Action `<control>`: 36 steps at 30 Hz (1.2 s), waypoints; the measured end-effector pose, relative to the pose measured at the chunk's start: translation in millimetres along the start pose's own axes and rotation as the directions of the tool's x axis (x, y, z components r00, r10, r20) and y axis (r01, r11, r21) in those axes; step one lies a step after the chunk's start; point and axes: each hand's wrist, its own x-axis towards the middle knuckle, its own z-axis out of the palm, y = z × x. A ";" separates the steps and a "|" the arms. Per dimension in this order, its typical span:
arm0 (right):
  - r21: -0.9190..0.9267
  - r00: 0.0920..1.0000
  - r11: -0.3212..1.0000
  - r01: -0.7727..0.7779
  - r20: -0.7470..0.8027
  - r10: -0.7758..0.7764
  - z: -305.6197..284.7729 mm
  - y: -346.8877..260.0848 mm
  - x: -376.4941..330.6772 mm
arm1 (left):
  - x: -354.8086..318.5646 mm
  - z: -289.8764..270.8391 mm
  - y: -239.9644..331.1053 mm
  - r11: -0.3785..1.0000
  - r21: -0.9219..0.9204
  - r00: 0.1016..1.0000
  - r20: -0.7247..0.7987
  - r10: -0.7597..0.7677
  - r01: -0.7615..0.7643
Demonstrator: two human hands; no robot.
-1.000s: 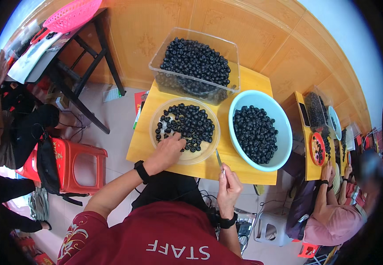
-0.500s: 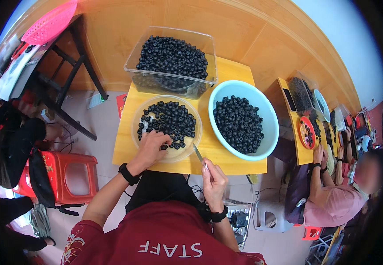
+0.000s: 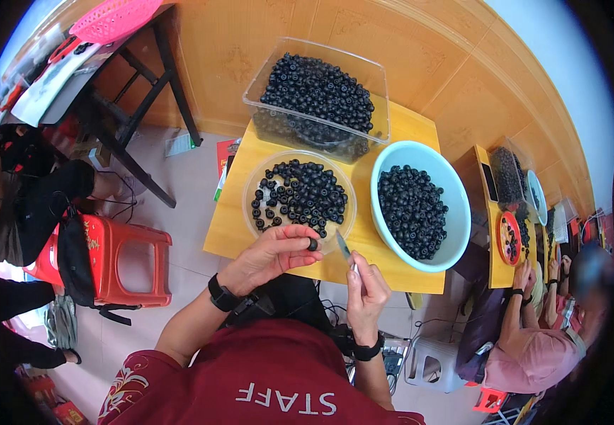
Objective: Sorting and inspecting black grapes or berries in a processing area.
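Note:
My left hand (image 3: 273, 256) pinches one dark round berry (image 3: 313, 244) between thumb and fingertips, just off the near rim of a clear shallow bowl (image 3: 250, 191) of dark berries. My right hand (image 3: 366, 292) grips a small knife (image 3: 344, 249) with its blade pointing up towards the berry. Both hands hover over the front edge of a small yellow table (image 3: 230, 234). A light blue bowl (image 3: 454, 185) of berries stands to the right, and a clear plastic tub (image 3: 371, 74) heaped with berries at the back.
A red plastic stool (image 3: 131, 265) stands to the left on the floor, with a dark folding table (image 3: 133, 67) and pink basket (image 3: 112, 18) beyond it. Another person (image 3: 533, 354) sits at the right by a second yellow table (image 3: 495, 248) with berry containers.
My left hand has lifted out of the clear bowl with one berry and come back toward me. The right hand with the knife has risen closer to it.

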 end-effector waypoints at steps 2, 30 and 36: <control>-0.044 0.993 0.996 0.071 0.094 -0.067 -1.2 -11.7 3.4 | -3.7 -0.8 -5.8 0.998 -0.055 1.000 0.005 -0.008 0.008; -0.222 0.915 0.897 0.382 0.230 -0.332 3.7 -15.9 11.9 | -11.0 2.3 -16.1 0.987 -0.141 0.997 0.002 0.074 -0.073; -0.189 0.912 0.908 0.374 0.254 -0.323 5.1 -16.5 14.9 | -12.4 -2.5 -14.2 0.991 -0.114 0.997 0.036 0.070 -0.065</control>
